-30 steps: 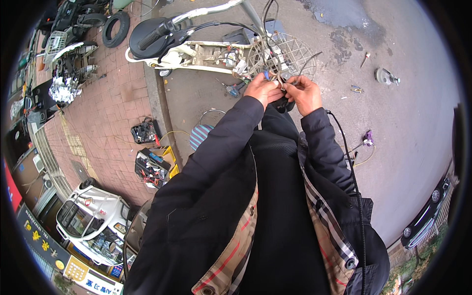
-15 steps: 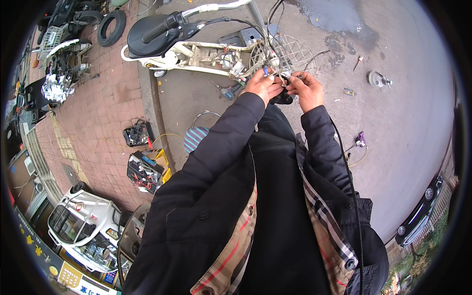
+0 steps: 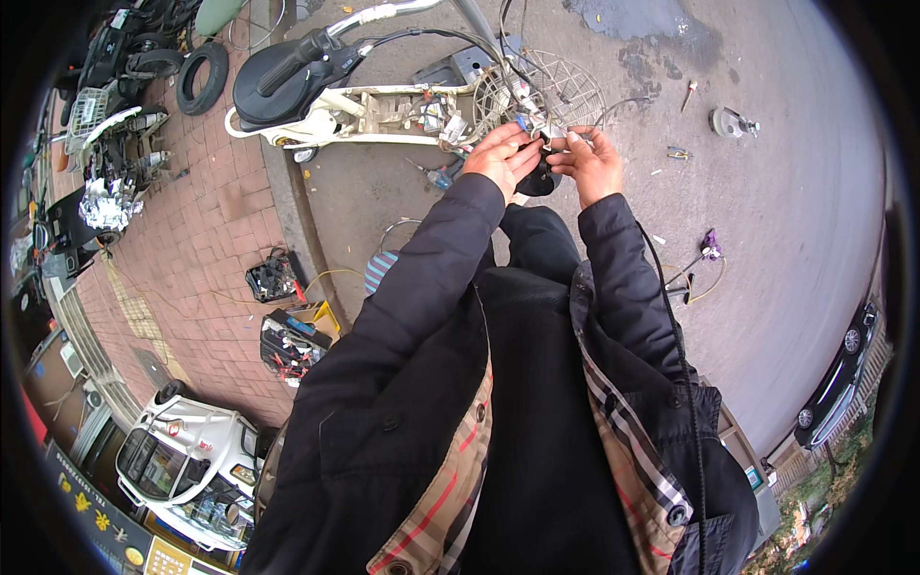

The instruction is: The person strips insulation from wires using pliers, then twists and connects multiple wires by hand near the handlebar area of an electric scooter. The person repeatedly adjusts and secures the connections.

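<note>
In the head view, my left hand (image 3: 501, 156) pinches wiring near a small blue piece (image 3: 523, 124) at the front of a stripped white scooter (image 3: 380, 107). My right hand (image 3: 590, 159) grips thin wires (image 3: 550, 134) just to the right, its fingertips close to those of my left. A black part (image 3: 540, 180) sits under the fingers, partly hidden. The handlebar grip (image 3: 307, 59) and cables rise above my hands, with a wire basket (image 3: 573, 86) behind them. The exact piece between the fingertips is too small to make out.
A loose tyre (image 3: 198, 80) and dismantled scooters (image 3: 113, 163) stand at left. Toolboxes (image 3: 292, 347) and a striped round seat (image 3: 381, 270) sit near a curb. A white vehicle (image 3: 182, 460) is lower left, a black car (image 3: 834, 374) right. A metal cup (image 3: 730, 123) and small tools lie on the asphalt.
Both hands have shifted slightly up, and the right fingers have changed position on the wires. More of the black part shows below them. The whole view has moved a little.
</note>
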